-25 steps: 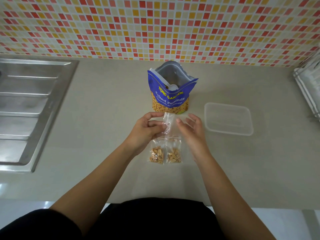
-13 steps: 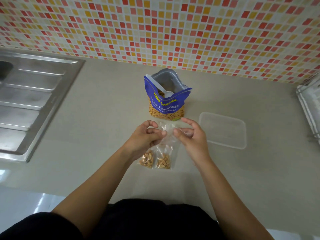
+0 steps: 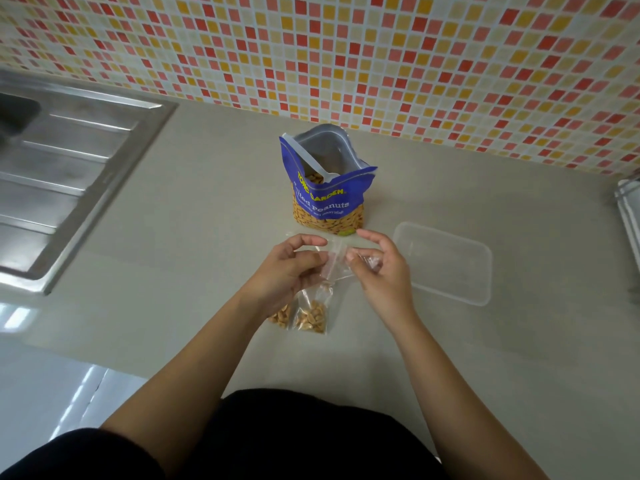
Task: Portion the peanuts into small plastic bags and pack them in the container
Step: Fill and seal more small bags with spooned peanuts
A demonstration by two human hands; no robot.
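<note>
A blue peanut bag stands open on the counter, with a white spoon leaning inside it. In front of it my left hand and my right hand both pinch the top of an empty small clear plastic bag held just above the counter. Under my hands lie two small filled bags: one in plain view, the other partly hidden by my left wrist. A clear rectangular container sits empty to the right of my right hand.
A steel sink drainboard takes up the counter's left side. A white rack shows at the right edge. The tiled wall runs along the back. The counter's front edge lies near my body.
My right hand has closed its fingertips on the empty small bag, which both hands now hold between them. The view has tilted and shifted.
</note>
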